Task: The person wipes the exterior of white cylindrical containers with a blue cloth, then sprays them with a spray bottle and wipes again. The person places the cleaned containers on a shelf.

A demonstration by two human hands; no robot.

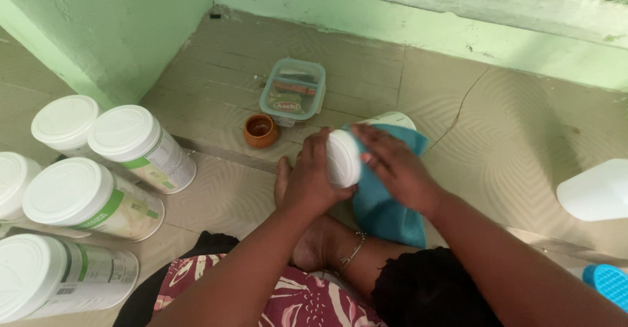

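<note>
White canister (343,158) is held in the air above the person's lap, low over the floor (517,144), and it lies on its side with its round lid facing the camera. The left hand (313,181) has its grip clamped on the canister from the left side, the fingers wrapped around the body just behind the lid. The right hand (396,166) lies flat on a blue cloth (386,209) and presses it against the right side of the canister; its fingers are stretched and together on the cloth, not curled around it. The cloth hangs down from the canister toward the person's bare foot (314,235), which rests on the tiled floor just under the hands and wears a thin anklet (352,252).

Just behind the hands a small brown clay pot (260,130) stands on the floor, and beside it a clear plastic box with a teal rim (293,92) holds some packets. On the left five more white-lidded canisters (124,147) with green labels stand near each other. At the right edge a white plastic container (595,189) is partly visible, and below it a blue object (608,282) that is cut by the frame. Green walls (118,26) close the corner.
</note>
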